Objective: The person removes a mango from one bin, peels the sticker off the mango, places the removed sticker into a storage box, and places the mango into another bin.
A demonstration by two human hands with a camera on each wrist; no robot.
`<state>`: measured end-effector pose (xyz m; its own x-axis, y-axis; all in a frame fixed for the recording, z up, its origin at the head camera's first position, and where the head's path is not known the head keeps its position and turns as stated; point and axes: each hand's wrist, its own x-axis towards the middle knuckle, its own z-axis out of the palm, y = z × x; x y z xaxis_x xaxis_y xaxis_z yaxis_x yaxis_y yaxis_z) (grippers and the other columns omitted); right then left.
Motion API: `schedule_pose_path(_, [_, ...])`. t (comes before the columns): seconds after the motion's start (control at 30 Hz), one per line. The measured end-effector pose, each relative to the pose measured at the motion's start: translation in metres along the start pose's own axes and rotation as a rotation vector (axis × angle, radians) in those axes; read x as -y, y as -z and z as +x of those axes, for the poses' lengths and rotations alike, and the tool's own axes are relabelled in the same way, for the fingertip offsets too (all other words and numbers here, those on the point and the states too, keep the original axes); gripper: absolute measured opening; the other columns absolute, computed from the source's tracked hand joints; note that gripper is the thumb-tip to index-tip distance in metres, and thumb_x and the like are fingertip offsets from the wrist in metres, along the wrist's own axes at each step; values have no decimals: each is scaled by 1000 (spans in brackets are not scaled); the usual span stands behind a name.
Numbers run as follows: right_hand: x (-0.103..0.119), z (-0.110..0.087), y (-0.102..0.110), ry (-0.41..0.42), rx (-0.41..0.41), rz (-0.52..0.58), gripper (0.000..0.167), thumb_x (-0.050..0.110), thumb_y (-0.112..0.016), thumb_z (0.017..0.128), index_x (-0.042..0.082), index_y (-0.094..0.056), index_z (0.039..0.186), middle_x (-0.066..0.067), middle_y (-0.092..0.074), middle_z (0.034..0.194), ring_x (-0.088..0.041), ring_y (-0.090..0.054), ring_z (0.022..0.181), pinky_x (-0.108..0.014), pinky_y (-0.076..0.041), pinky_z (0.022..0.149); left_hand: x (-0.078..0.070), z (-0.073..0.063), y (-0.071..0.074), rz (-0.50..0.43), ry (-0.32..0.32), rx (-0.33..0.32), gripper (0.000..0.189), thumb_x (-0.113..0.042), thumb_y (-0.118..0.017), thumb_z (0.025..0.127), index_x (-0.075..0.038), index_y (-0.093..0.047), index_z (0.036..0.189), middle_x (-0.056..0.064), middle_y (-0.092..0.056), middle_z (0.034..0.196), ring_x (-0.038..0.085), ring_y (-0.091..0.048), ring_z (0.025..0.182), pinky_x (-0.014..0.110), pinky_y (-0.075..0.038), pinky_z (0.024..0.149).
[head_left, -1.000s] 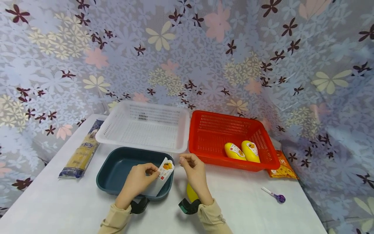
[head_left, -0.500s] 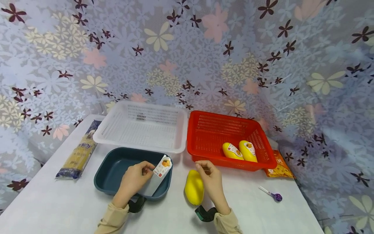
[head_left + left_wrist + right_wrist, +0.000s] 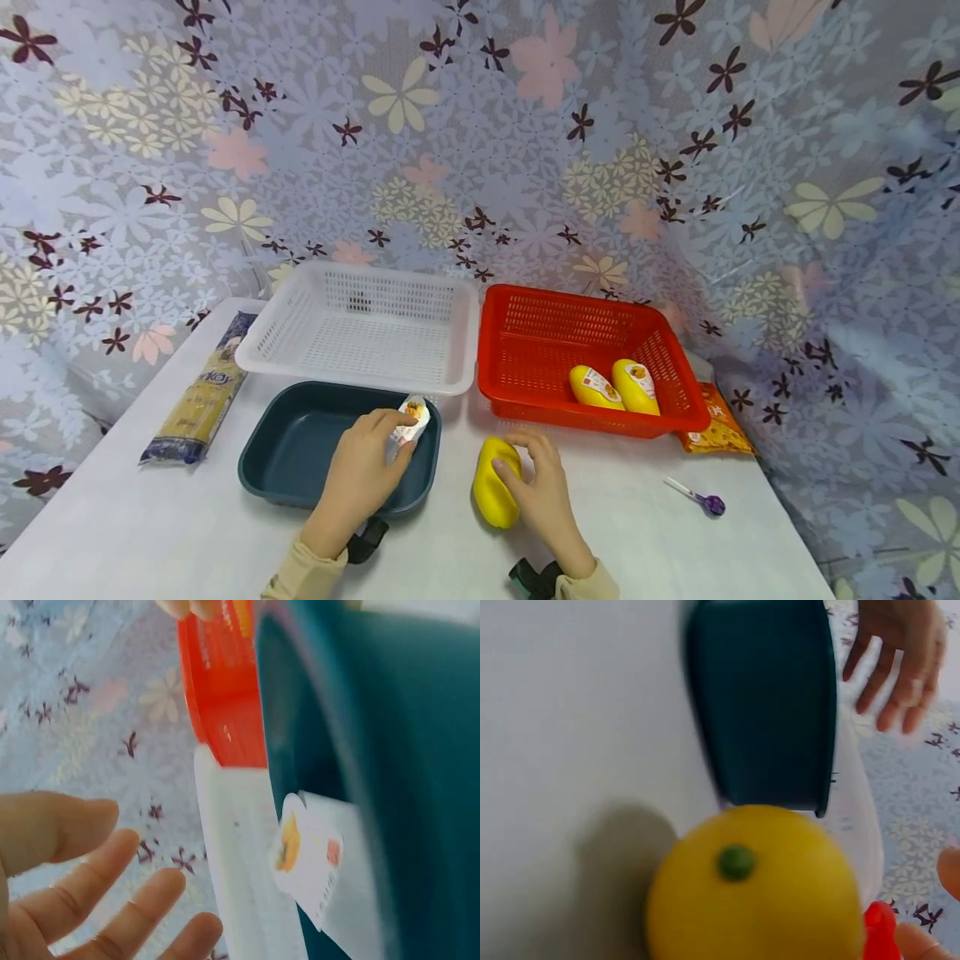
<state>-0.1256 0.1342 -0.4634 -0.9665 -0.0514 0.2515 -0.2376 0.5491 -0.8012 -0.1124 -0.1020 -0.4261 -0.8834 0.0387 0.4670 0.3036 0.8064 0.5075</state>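
My left hand (image 3: 365,467) is over the dark teal bin (image 3: 281,442), fingers spread and holding nothing. Below its fingers, a white paper strip with a mango picture label (image 3: 307,862) sits inside the bin's right side. A yellow mango (image 3: 491,492) with a green stem end lies on the table, right of the bin. My right hand (image 3: 542,483) hovers beside that mango, thumb and fingers apart; its thumb overlaps the fruit in the head view. In the right wrist view, the fingers (image 3: 919,943) show at the right edge, away from the mango's stem end.
A red basket (image 3: 525,408) holds two labelled mangoes (image 3: 636,387). The white basket (image 3: 352,379) stands left of it, behind the bin. A noodle packet (image 3: 198,400) lies far left. To the right are a purple lollipop (image 3: 711,503) and an orange snack bag (image 3: 723,425).
My left hand has let go of the paper strip, which has dropped lower into the bin. My right hand has moved rightward and down to the mango, its fingers spreading.
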Motion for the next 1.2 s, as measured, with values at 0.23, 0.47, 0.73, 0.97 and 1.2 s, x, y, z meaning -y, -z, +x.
schedule_pose_path(0.23, [-5,-4,-9,-63,112,-113,47,26,-75,82,10,-57,122,-16,-46,139,-37,-43,127,-61,-38,104,-16,-5,-6,-9,-134,19,36,-16,-81,76,-12,-68,110,8,-66,115,28,-61,107,48,-51,87])
schedule_pose_path(0.47, [-8,-9,-21,-48,142,-120,59,23,-76,77,8,-52,129,-21,-39,145,-40,-44,127,-60,-40,100,-12,-4,-8,34,-197,-8,50,-18,-83,74,-10,-63,119,13,-61,126,32,-58,117,52,-49,93])
schedule_pose_path(0.73, [-11,-12,-28,-55,166,-127,73,24,-78,76,6,-44,138,-24,-35,145,-42,-44,126,-65,-39,101,5,4,-1,138,-181,14,64,-30,-82,76,-3,-57,128,20,-55,134,44,-49,127,59,-40,104])
schedule_pose_path(0.97, [-13,-12,-30,-54,167,-105,72,20,-77,76,7,-42,138,-23,-36,143,-38,-46,122,-61,-42,100,13,13,16,120,-59,122,76,-40,-76,81,1,-47,138,23,-45,146,44,-37,138,61,-32,109])
schedule_pose_path(1.2, [-14,-12,-31,-49,147,-78,71,17,-76,76,6,-43,138,-23,-37,142,-38,-46,122,-59,-42,100,25,22,21,93,9,148,80,-41,-70,86,3,-38,145,24,-36,152,45,-27,143,62,-26,113])
